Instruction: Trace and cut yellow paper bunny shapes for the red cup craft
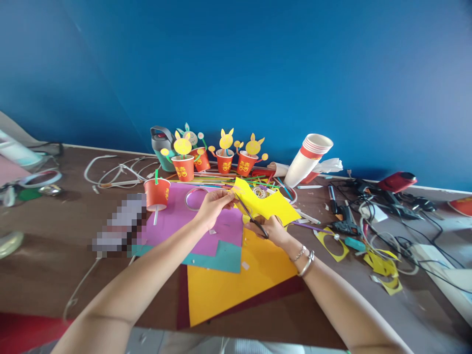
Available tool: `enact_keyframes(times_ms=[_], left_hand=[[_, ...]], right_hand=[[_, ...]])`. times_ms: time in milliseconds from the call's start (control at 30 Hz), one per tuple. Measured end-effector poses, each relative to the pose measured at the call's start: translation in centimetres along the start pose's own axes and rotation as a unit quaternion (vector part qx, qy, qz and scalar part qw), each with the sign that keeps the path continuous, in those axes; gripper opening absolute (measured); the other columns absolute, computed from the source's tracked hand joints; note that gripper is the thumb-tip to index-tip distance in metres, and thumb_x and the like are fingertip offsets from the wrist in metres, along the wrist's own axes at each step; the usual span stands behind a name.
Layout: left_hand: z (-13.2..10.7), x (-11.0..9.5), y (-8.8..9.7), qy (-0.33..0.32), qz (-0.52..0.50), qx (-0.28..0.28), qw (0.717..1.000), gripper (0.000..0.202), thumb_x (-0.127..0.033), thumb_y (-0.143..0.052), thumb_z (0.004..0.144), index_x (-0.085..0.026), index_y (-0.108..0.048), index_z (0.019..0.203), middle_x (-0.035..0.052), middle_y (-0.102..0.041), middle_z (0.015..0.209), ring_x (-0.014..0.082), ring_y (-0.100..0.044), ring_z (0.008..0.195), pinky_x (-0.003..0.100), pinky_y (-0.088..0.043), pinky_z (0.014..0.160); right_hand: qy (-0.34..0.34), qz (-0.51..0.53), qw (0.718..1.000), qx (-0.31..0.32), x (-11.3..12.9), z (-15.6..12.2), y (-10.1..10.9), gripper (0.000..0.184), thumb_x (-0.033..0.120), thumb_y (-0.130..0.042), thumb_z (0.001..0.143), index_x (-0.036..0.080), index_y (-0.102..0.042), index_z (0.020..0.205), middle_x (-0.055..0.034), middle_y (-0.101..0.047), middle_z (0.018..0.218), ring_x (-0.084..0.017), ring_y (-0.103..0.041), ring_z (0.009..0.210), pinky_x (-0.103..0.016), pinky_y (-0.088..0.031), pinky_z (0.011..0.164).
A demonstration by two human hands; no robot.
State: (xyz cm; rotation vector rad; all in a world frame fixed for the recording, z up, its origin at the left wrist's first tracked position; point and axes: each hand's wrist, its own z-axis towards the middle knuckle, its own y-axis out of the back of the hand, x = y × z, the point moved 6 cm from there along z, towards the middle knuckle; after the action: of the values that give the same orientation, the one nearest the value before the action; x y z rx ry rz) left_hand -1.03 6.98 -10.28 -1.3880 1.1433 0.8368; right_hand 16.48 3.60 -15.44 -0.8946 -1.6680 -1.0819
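Note:
My right hand (268, 229) grips a pair of dark-handled scissors (251, 215), their blades pointing up and left toward a sheet of yellow paper (275, 204). The sheet's left edge is pinched in my left hand (217, 202), close to the scissor tips. Whether the blades are cutting at this instant I cannot tell. Beneath my hands lie a purple sheet (177, 231), a teal sheet (221, 256) and an orange-yellow sheet (221, 290). A roll of tape (188, 202) lies on the purple one, left of my left hand.
Red paper cups (183, 169) with yellow rabbit faces stand along the blue wall, beside a grey bottle (162, 142). A red cup (151, 196) is at left. White stacked cups (304, 160) lean at right, near a glue gun (346, 221), cables and yellow paper scraps (334, 248).

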Motion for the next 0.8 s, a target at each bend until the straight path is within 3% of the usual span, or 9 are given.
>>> enact_keyframes(times_ms=[300,800], left_hand=[[0.17,0.11,0.02,-0.001,0.002,0.013,1.000,0.040,-0.049,-0.088,0.052,-0.015,-0.070,0.063,0.0060,-0.071,0.066,0.0126,-0.057,0.057,0.026,-0.042,0.056],[0.08,0.20,-0.03,0.007,-0.013,-0.004,1.000,0.043,-0.051,-0.089,0.047,-0.015,-0.069,0.061,0.0055,-0.070,0.064,0.0124,-0.057,0.056,0.026,-0.042,0.057]], right_hand=[[-0.028,-0.026,0.999,-0.009,0.71,-0.39,0.10,0.057,0.060,-0.076,0.066,0.020,-0.043,0.042,0.0022,-0.041,0.040,-0.008,-0.031,0.040,-0.027,-0.024,0.041],[-0.004,-0.013,1.000,-0.016,-0.15,-0.16,-0.03,0.053,0.059,-0.075,0.066,0.018,-0.046,0.049,0.0049,-0.037,0.042,-0.006,-0.027,0.043,-0.024,-0.018,0.040]])
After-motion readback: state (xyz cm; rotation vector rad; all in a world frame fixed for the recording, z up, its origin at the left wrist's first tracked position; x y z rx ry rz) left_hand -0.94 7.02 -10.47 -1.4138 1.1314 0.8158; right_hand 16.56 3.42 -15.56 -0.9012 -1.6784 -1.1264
